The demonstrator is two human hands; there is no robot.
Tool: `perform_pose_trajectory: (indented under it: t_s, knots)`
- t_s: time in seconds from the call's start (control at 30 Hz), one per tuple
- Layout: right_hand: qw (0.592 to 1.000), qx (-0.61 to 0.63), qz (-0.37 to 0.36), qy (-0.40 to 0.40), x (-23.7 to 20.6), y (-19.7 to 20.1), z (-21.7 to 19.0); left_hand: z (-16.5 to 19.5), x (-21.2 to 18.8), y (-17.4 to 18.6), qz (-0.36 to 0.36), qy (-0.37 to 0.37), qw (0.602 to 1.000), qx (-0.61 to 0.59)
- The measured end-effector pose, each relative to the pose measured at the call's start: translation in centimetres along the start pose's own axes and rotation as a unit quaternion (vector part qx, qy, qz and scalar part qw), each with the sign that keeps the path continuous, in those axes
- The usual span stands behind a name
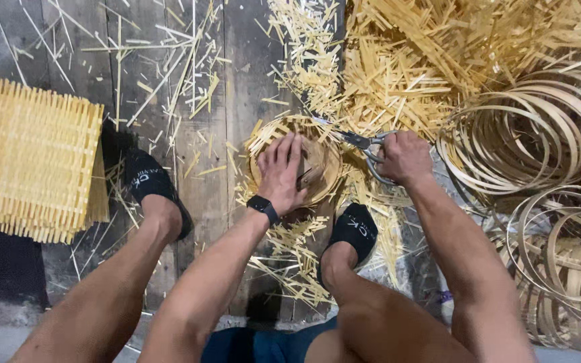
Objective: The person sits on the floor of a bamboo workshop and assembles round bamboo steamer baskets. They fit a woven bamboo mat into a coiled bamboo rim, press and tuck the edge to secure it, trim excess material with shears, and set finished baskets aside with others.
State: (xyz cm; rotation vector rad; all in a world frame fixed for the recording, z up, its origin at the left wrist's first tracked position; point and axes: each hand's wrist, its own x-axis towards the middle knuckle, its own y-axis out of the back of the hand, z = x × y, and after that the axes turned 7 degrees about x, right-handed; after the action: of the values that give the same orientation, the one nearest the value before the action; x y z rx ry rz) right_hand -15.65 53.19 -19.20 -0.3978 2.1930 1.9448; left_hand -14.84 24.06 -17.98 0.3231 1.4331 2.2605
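My left hand (280,171) presses flat on a small, light, springy woven basket (298,158); my right hand (405,157) clenches scissors (361,142) at its rim.

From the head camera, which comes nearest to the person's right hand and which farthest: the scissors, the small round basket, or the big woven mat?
1. Scissors: held in the right hand, blades pointing left.
2. Small round basket: just left of that hand, under the left hand.
3. Woven mat: farthest, at the far left edge of the wooden floor.
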Motion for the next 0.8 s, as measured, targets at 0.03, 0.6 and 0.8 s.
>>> perform_pose_trajectory:
  t_s: [0.03,0.6,0.8]
  knots:
    - [0.998,-0.017,0.05,0.024,0.0,-0.1,0.0,-0.1,0.2,0.1,0.008,-0.009,1.0,-0.009]
    - [0.999,0.012,0.019,0.038,0.4,-0.2,-0.8,-2.0,1.7,2.0,-0.119,-0.197,0.972,0.052]
    - [0.999,0.029,0.027,0.031,-0.1,-0.5,-0.5,2.1,0.6,-0.8,0.041,0.11,0.993,-0.002]
